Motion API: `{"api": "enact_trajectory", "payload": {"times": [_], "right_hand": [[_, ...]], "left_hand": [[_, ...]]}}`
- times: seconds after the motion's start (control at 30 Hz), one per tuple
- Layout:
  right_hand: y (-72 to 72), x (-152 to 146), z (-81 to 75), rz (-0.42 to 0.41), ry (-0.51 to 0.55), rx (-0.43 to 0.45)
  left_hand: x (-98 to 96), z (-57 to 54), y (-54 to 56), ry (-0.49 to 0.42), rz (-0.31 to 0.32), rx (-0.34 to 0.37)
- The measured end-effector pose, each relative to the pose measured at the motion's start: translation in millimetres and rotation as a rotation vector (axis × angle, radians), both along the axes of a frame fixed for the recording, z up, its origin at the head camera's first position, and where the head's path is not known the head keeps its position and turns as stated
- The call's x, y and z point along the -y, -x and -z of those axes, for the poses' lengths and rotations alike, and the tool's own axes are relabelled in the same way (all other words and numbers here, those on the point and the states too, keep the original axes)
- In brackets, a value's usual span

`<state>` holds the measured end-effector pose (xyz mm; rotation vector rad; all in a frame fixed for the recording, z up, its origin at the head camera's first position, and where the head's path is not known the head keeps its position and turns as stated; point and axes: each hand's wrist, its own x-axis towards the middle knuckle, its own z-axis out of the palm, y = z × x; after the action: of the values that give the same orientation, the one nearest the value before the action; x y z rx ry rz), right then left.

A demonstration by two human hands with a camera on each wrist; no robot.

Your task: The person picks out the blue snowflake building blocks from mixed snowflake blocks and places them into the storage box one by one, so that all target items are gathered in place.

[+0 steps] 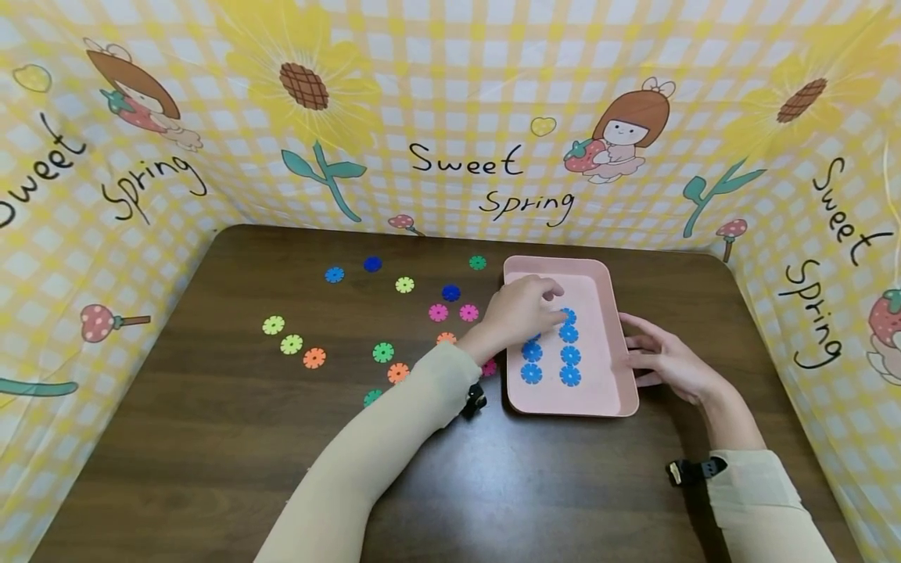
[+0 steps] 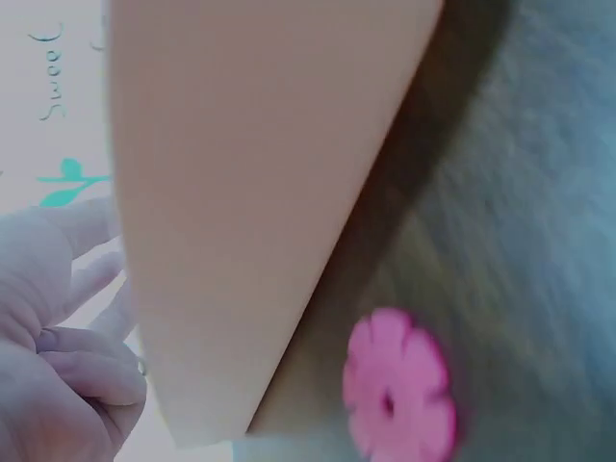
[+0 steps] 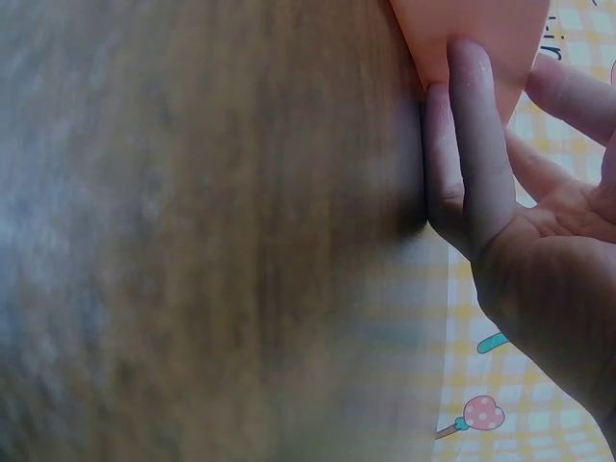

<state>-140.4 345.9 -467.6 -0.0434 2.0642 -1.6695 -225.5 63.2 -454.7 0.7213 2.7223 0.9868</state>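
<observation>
A pink tray (image 1: 577, 403) lies on the right part of the table, with several blue notched discs (image 1: 570, 355) set in two columns inside it. My left hand (image 1: 517, 313) reaches over the tray's left wall, thumb tip at the topmost blue disc of the right column, index finger apart from the thumb. It covers part of the left column. In the left wrist view the tray's wall hides the fingertips. My right hand (image 1: 669, 361) rests against the tray's right side, its fairly straight fingers (image 3: 478, 135) touching the outer wall.
Left of the tray, loose discs lie scattered: pink (image 1: 438, 313), orange (image 1: 314, 358), green (image 1: 383, 353), yellow-green (image 1: 273, 325) and blue (image 1: 334, 274). A pink disc (image 2: 399, 390) sits close beside the tray's wall. A checkered cloth (image 1: 450, 109) hangs behind the table (image 1: 450, 485) and along both sides.
</observation>
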Motion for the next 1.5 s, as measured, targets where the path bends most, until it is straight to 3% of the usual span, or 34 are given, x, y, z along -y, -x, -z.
{"api": "enact_trajectory", "payload": {"times": [0.33, 0.47, 0.63, 0.83, 1.07, 1.27, 1.5], "right_hand": [[-0.4, -1, 0.0, -0.007, 0.004, -0.007], [-0.7, -2, 0.4, -0.003, 0.000, -0.008], [0.0, -3, -1.5, -0.002, -0.002, -0.010], [1.2, -4, -2.5, -0.003, -0.002, -0.011], [-0.7, -2, -0.3, 0.003, -0.009, 0.000], [-3.0, -1, 2.4, 0.000, -0.003, 0.005], [-1.7, 1, 0.8, -0.006, -0.008, 0.001]], "left_hand": [[60.7, -17.6, -1.4, -0.024, -0.069, -0.070], [91.1, -21.3, 4.4, -0.041, -0.117, -0.123], [132.4, -21.7, 14.5, -0.051, -0.217, -0.133], [183.3, -18.1, 27.3, -0.023, -0.347, -0.134], [235.3, -6.8, 34.0, 0.009, -0.475, -0.103], [270.6, 8.1, 37.5, 0.052, -0.570, -0.057], [301.5, 12.4, 39.5, 0.108, -0.636, 0.056]]}}
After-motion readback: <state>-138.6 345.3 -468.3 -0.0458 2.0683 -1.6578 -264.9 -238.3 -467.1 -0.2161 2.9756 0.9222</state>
